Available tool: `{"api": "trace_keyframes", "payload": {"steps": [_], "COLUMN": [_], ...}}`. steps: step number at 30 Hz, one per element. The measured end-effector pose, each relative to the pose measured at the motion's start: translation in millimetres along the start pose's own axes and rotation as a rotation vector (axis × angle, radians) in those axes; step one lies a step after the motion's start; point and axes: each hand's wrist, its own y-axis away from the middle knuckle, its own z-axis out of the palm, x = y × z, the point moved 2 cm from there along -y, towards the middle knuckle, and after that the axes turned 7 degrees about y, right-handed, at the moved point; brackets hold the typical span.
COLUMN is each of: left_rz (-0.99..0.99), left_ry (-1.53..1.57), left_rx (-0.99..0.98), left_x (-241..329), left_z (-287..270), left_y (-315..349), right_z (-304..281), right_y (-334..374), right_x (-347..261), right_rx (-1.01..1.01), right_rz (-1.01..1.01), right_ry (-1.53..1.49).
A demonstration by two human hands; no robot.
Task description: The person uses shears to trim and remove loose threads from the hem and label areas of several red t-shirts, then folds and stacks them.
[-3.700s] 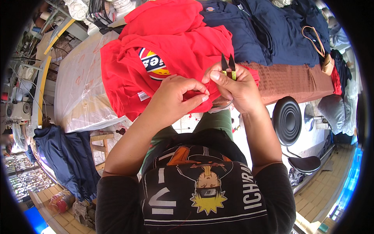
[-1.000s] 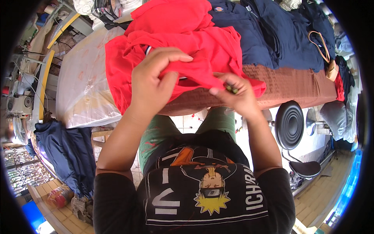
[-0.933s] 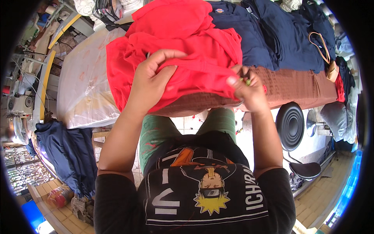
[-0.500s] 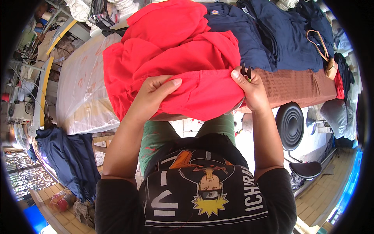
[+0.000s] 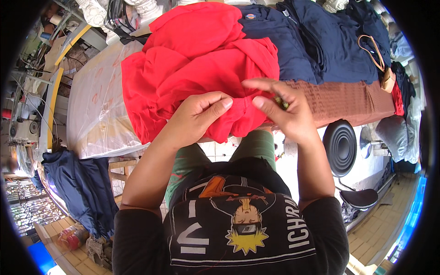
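A brown-covered worktop [image 5: 348,98] is running across the head view, with navy garments [image 5: 298,50] lying on it. Left of them, a red garment [image 5: 197,68] is lying bunched. The left hand [image 5: 197,117] is pinching its near edge; the right hand [image 5: 293,112] is holding a small, blurred yellow-green tool [image 5: 281,102], thumb and forefinger spreading apart beside that edge.

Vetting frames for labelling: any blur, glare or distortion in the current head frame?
Head view: right hand motion-blurred, snips in it smeared, left hand sharper; head view: floor blown out white, sheen on plastic cover; head view: fisheye bends brown cloth's front edge, corners black.
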Motion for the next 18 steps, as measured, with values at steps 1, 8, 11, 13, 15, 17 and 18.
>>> {"api": "trace_keyframes", "payload": {"steps": [1,8,11,13,15,17,18], "left_rz": [0.0,0.447,0.633,0.64,0.571,0.544,0.552], "left_ry": [0.043,-0.199,-0.651,-0.659,-0.59,-0.568,-0.581], "left_rx": [-0.005,0.287,0.391,0.444,0.447,0.45,0.452], "left_x": [0,-2,7,4,-2,-4,-3], "left_z": [1,13,16,20,20,20,19], "left_y": [1,4,9,8,6,6,6], "right_z": [4,9,12,15,20,24,24], "right_y": [0,2,5,5,6,7,7], "right_x": [-2,14,13,10,8,9,9], "right_rx": [-0.082,-0.086,-0.093,-0.092,-0.074,-0.044,-0.04], "right_rz": [0.034,0.248,0.294,0.238,0.118,0.067,0.069], "right_ry": [-0.082,-0.353,-0.359,-0.33,-0.302,-0.241,-0.208]}}
